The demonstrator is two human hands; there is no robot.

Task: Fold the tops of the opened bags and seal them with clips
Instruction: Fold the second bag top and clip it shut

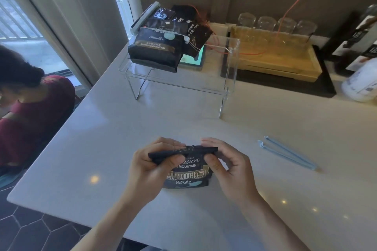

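Gripping one coffee bag [187, 171], two hands [152, 166] [228, 166]; one blue clip [287, 153] nearby.

Head-worn view, looking forward and down, seemingly close over counter [142, 120]

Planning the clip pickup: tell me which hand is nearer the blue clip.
Right. The right hand holds the bag on the blue clip's side; the left hand is farther.

The left hand [152, 166] and right hand [226, 166] covered both ends of the black bag [188, 171] — part of its lettering was hidden. The white bottle [362, 82] was cut off by the right edge — its label too blurred to read.
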